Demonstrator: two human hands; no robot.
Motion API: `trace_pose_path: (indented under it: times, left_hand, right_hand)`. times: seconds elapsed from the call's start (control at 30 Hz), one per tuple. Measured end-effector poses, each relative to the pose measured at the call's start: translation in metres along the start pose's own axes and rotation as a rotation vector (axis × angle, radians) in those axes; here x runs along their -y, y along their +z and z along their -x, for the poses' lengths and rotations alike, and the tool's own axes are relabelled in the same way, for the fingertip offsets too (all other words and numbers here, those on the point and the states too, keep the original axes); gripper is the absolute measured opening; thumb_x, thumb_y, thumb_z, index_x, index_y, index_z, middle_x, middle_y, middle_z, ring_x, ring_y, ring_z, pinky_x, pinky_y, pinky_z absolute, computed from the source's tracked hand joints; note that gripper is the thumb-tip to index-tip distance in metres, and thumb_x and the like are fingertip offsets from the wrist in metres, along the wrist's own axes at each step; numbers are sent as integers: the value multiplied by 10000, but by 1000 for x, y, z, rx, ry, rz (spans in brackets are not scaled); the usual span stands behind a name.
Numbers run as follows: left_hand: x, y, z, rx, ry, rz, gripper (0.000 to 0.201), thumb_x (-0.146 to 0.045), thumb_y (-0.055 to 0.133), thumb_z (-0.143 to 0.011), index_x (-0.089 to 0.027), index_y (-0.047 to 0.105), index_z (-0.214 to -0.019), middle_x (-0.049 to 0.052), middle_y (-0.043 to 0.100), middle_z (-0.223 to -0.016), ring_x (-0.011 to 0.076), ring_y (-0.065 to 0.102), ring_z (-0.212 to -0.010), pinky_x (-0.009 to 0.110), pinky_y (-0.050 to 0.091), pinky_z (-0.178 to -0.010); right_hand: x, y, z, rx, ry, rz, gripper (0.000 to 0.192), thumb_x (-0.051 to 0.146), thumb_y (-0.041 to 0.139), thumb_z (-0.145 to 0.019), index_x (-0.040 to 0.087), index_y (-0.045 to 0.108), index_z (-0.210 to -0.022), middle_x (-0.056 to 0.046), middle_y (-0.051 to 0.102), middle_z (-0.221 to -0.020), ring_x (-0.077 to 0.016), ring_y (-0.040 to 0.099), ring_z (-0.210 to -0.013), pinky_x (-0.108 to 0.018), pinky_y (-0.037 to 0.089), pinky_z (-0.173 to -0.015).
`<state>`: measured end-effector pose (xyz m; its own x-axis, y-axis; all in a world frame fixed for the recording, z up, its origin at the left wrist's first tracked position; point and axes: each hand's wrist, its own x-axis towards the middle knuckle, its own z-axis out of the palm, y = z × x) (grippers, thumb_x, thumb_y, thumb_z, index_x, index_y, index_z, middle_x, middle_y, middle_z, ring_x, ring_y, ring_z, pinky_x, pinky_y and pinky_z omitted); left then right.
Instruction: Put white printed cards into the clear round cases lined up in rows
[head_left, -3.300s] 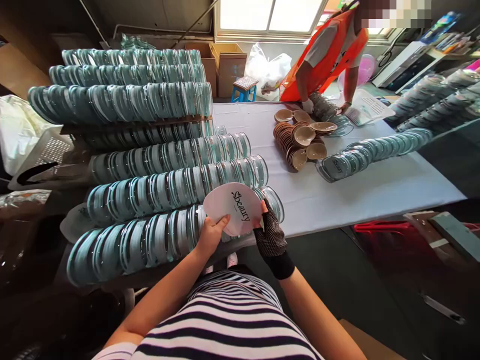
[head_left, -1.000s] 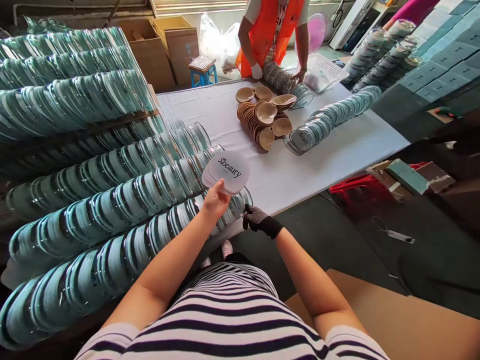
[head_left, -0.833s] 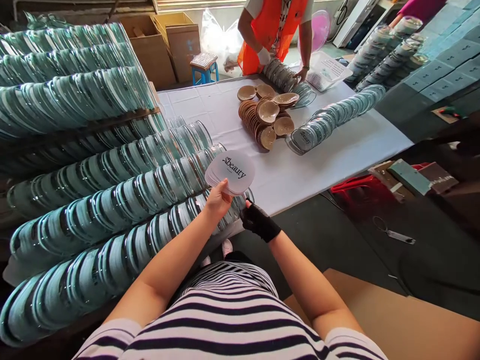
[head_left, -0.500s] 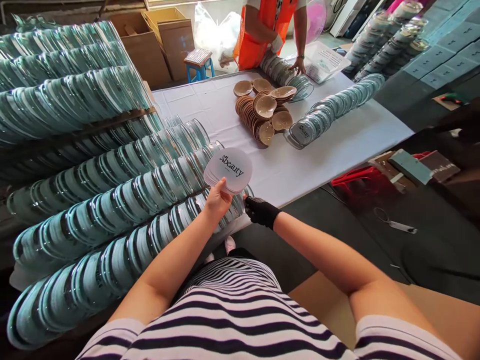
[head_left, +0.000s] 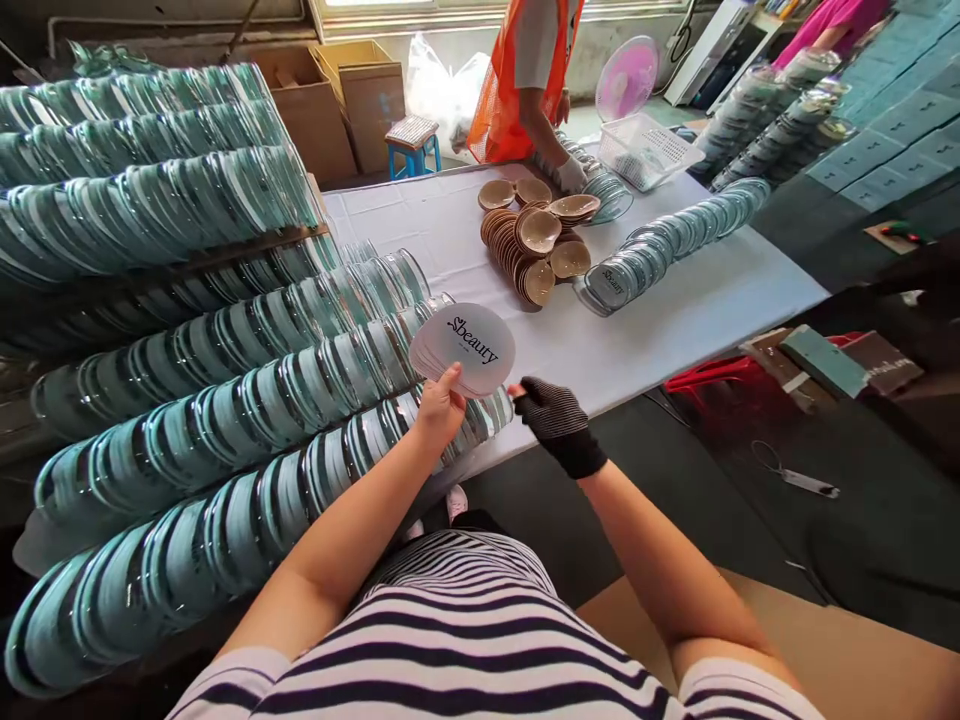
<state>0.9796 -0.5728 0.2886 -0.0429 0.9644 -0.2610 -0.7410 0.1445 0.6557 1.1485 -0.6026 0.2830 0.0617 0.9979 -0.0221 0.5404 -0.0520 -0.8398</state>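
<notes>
My left hand [head_left: 442, 405], bare, grips a fanned stack of white rounded cards [head_left: 465, 350], the top one printed "beauty" in black, thumb on top. My right hand [head_left: 551, 410] wears a dark glove with bare fingertips. It is just right of the cards, with its fingers curled in; what they hold, if anything, does not show. Under and beside the cards, long rows of clear glass plates [head_left: 300, 370] stand on edge, their near ends below my left hand.
A white-covered table [head_left: 420, 225] bears brown bowls [head_left: 517, 250] and a row of glass plates [head_left: 667, 240] with a printed front one. A co-worker in an orange vest [head_left: 510, 90] reaches in by a white basket [head_left: 645, 150]. A blue stool [head_left: 412, 150] stands behind.
My right hand has moved right and turned, away from the cards' edge. The cards in my left hand are fanned a little wider. The co-worker has turned, a gloved hand near the bowls.
</notes>
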Motion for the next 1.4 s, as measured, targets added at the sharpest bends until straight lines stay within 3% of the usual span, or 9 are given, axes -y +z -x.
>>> trace_pose_path:
  times: [0.1,0.27,0.4,0.5,0.63,0.73,0.87,1.23,1.4]
  left_hand:
    - [-1,-5,12,78,8,-61,433,-160,739,-776,-219,641,-1194,53,735,-1137,206,677,-1086,296,575,-858]
    - [-3,-22,34,-5,102,-136,432,-265,847,-663,-195,694,-1061,66,753,-1041,230,707,-969,339,573,-827]
    - [-9,-30,43,-47,84,-133,336,-187,839,-665,-183,714,-977,49,762,-941,203,713,-861,306,579,-765]
    - [-19,-30,42,-46,68,-60,359,-114,779,-736,-219,700,-1070,16,760,-919,164,708,-789,286,581,-758]
    - [-33,-29,29,-139,29,73,354,-83,667,-844,-224,667,-1168,16,762,-939,143,714,-788,279,578,-799]
    - [-38,-30,18,-189,-26,122,311,-81,596,-893,-197,663,-1173,42,762,-987,148,721,-810,309,580,-833]
    - [-40,-31,15,-169,-48,130,309,-92,555,-920,-196,653,-1194,58,753,-1067,165,723,-895,343,577,-887]
    - [-36,-33,18,-150,-9,122,361,-71,566,-906,-213,632,-1230,54,742,-1127,155,722,-944,331,575,-914]
    - [-39,-32,19,-166,-34,146,357,-82,575,-907,-212,631,-1235,65,735,-1150,176,719,-983,366,572,-937]
  right_hand:
    - [13,-8,-4,-317,-279,51,490,489,364,-969,200,556,-1315,-121,684,-1203,-230,660,-1072,-382,540,-912]
    - [34,24,16,-379,-523,144,517,434,488,-914,181,519,-1365,-157,507,-1444,-285,457,-1351,-478,401,-1118]
    - [39,48,27,-250,-324,-213,586,411,531,-863,185,439,-1395,-140,623,-1259,-245,633,-1071,-377,561,-884]
    - [29,38,31,-222,-78,-426,591,409,487,-859,177,410,-1397,-115,665,-1132,-187,653,-829,-290,568,-652]
    - [-7,9,69,-521,-50,-39,423,444,444,-874,181,627,-1151,-139,706,-1022,-234,666,-844,-331,559,-691]
    - [-34,7,109,-407,-127,288,399,411,414,-895,198,713,-1052,-142,735,-931,-260,689,-826,-360,553,-744]
    - [-45,29,131,-205,-204,356,447,378,352,-942,215,718,-1140,-121,751,-966,-248,696,-839,-349,546,-776]
    - [2,82,52,15,-194,464,339,332,405,-980,237,655,-1187,-110,736,-903,-204,646,-808,-237,375,-678]
    - [2,79,56,-39,-109,506,336,420,389,-992,206,621,-1106,-100,714,-865,-201,634,-761,-235,312,-609]
